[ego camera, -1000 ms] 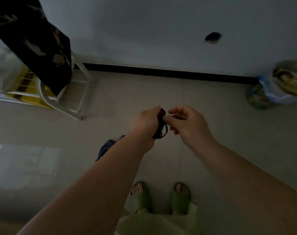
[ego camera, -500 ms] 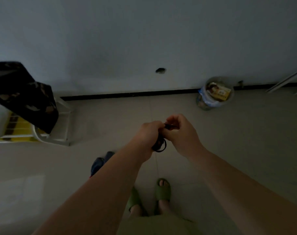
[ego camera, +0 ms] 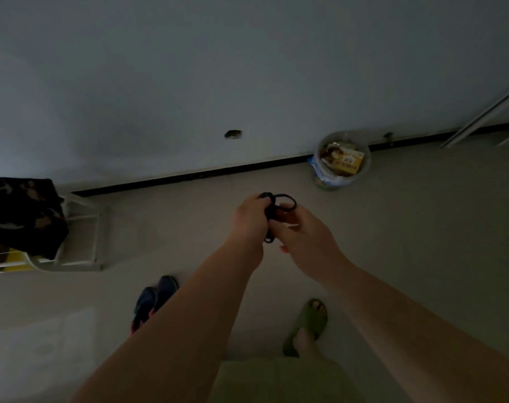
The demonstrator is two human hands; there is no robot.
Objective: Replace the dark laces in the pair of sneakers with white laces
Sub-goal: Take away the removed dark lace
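- The dark lace (ego camera: 272,212) is a thin black cord bunched into soft loops, held in the air between both hands, above the pale glossy tiled floor (ego camera: 422,242).
- The left hand (ego camera: 248,218) has its fingers curled round the bundle; one loop hangs out below it.
- The right hand (ego camera: 302,231) pinches a loop of the lace at the top, its other fingers loosely bent.
- Two dark sneakers (ego camera: 152,302) with reddish soles lie side by side on the floor, partly hidden by the left forearm.
- One green rubbery slipper (ego camera: 307,324) with a foot in it shows; one round bin (ego camera: 342,159) lined with clear plastic stands against the black skirting; one white wire rack (ego camera: 78,242) carries a dark patterned cloth (ego camera: 23,213).
- Against half a second ago, the lace sits higher in the hands with a loop pulled up, the right hand has opened somewhat, and only one slipper shows where two did.
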